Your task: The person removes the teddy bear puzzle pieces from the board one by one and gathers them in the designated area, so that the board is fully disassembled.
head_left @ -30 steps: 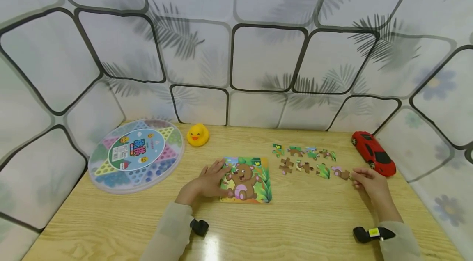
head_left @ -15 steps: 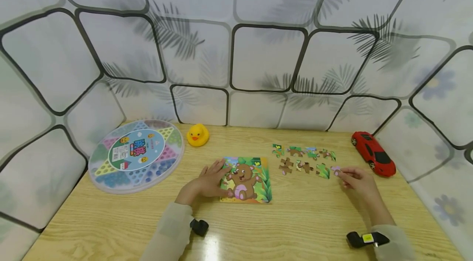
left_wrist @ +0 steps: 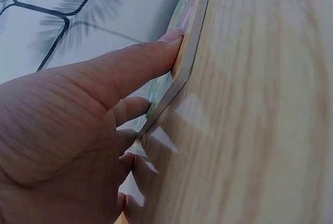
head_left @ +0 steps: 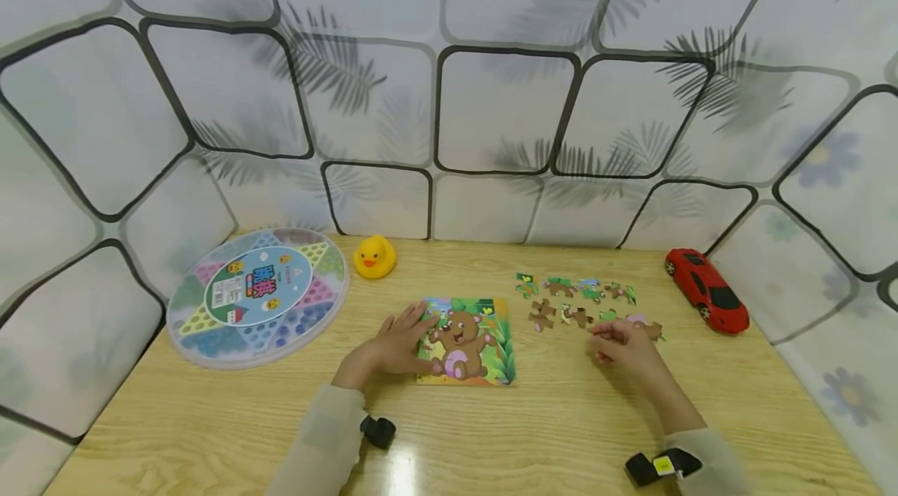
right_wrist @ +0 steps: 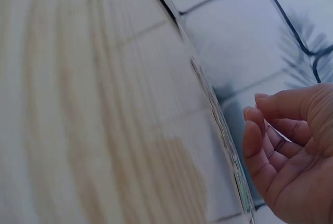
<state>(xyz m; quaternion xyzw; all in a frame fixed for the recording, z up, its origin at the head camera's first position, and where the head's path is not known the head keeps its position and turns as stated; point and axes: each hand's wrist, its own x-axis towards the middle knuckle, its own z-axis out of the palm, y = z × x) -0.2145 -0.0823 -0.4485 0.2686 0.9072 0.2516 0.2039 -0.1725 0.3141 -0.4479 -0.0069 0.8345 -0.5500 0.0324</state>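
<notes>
My left hand (head_left: 403, 344) rests at the left side of a square bear puzzle (head_left: 471, 348). In the left wrist view its thumb (left_wrist: 156, 60) lies on the face of the puzzle (left_wrist: 190, 42), and the other fingers reach along the edge. My right hand (head_left: 624, 348), fingers loosely curled and thumb near the index finger, hovers at the front of the loose puzzle pieces. Nothing shows between its fingers in the right wrist view (right_wrist: 286, 146). A pink-and-brown piece (head_left: 654, 331) lies just beyond it; a green piece (head_left: 609, 315) is partly hidden behind the fingers.
Several more loose pieces (head_left: 560, 287) lie in two rows right of the bear puzzle. A red toy car (head_left: 707, 292) stands at the far right, a yellow rubber duck (head_left: 375, 257) at the back, and a round board game (head_left: 259, 297) at the left. A patterned curtain (head_left: 501, 106) surrounds the table.
My right hand has let go of the pink-and-brown piece and moved left, toward the green piece. My left hand has stayed on the bear puzzle.
</notes>
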